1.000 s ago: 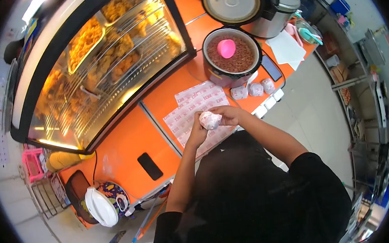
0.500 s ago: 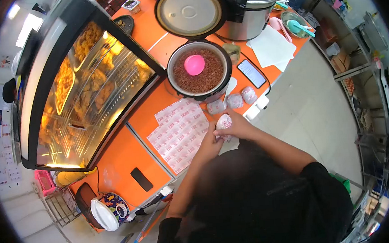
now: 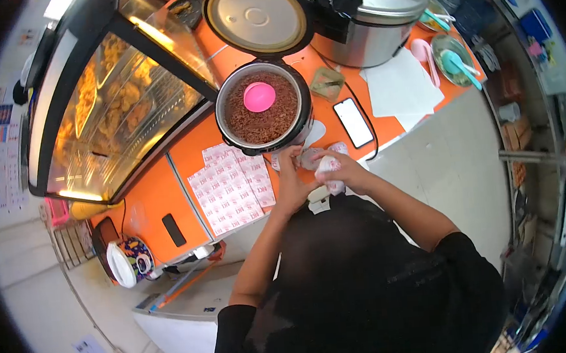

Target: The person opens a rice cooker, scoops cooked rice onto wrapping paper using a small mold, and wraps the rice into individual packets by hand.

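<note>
My right hand is closed around a paper-wrapped bundle near the counter's front edge. Just left of it, my left hand has its fingers apart, its fingertips beside the other small wrapped bundles, which the hands partly hide. Printed paper sheets lie overlapping to the left of my left hand. Beyond the hands stands an open pot of reddish-brown rice, with a pink cup resting on the rice.
A lit glass case of fried food stands at the left. Behind the rice pot is a closed steel cooker. A lit phone, white sheets and a bowl lie rightward. A dark phone is at front left.
The view has shifted. My left hand has come off the held bundle and moved over by the bundles on the counter; my right hand still has its bundle.
</note>
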